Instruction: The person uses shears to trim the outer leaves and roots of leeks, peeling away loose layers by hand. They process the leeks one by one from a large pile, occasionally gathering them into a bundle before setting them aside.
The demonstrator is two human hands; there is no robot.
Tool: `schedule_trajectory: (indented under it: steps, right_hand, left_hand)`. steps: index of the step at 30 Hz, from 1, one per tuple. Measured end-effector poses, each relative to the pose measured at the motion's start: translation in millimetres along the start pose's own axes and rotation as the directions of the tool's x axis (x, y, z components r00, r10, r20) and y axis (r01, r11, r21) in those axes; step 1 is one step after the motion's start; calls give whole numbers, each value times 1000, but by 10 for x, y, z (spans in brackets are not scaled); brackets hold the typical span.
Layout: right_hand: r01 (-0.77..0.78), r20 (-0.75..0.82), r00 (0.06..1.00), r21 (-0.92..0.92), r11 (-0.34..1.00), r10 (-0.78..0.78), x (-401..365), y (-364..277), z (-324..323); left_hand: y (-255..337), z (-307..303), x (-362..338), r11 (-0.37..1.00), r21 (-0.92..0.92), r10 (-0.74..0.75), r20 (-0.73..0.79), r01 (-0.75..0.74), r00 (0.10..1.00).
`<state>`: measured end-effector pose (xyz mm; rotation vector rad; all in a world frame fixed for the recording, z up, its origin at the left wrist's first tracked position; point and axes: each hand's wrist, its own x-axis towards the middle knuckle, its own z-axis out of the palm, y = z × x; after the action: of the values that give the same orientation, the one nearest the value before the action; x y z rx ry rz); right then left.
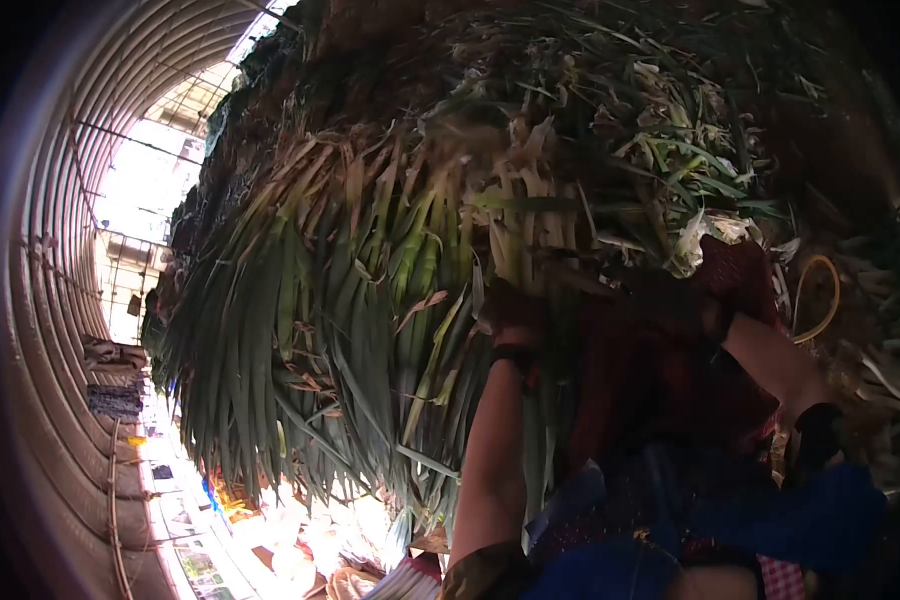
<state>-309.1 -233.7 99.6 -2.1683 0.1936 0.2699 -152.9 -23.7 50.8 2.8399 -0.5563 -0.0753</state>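
A big heap of long green leeks (370,300) with pale stalks fills the view, its leaves hanging toward the lower left. My left hand (510,310), in a dark glove, reaches up from a bare forearm and is dug into the leaves at the heap's middle. In a dark red glove, my right hand (715,285) grips the pale stalk ends (700,235) at the right. Both hands lie in deep shade, and the leaves partly hide their fingers.
An arched greenhouse frame (60,200) with bright sheeting curves along the left. A yellow loop (820,295) lies among the stalks at the right. Blue cloth (790,515) and dark red cloth (660,390) sit below my arms. Bright ground with scattered things (270,530) shows at lower left.
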Motion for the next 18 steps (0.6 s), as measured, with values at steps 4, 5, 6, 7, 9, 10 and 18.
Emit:
schedule_trajectory:
  steps: [4,5,6,7,9,10,18]
  right_hand:
    - [89,-19,995,-245,965,-97,415,523,296]
    - [81,-25,995,-329,941,-94,429,460,296]
    - [110,-94,984,-344,933,-150,372,433,247]
    - [134,-166,965,-359,924,-205,224,234,83]
    - [131,-363,887,-392,910,-284,182,324,0]
    - [109,-476,820,-415,903,-318,325,637,-50]
    - [-148,-479,876,-386,911,-61,2,485,-142]
  left_hand:
    - [-76,275,263,980,118,-178,140,162,974]
    - [-131,244,288,982,151,-143,203,113,969]
    - [-193,187,341,982,180,-110,262,63,959]
    - [-467,228,455,940,229,195,242,-251,950]
    - [-1091,246,560,819,101,527,257,-564,810]
    - [-1218,119,527,818,-81,569,265,-570,779]
    - [-496,-1331,-92,401,-810,105,505,429,856]
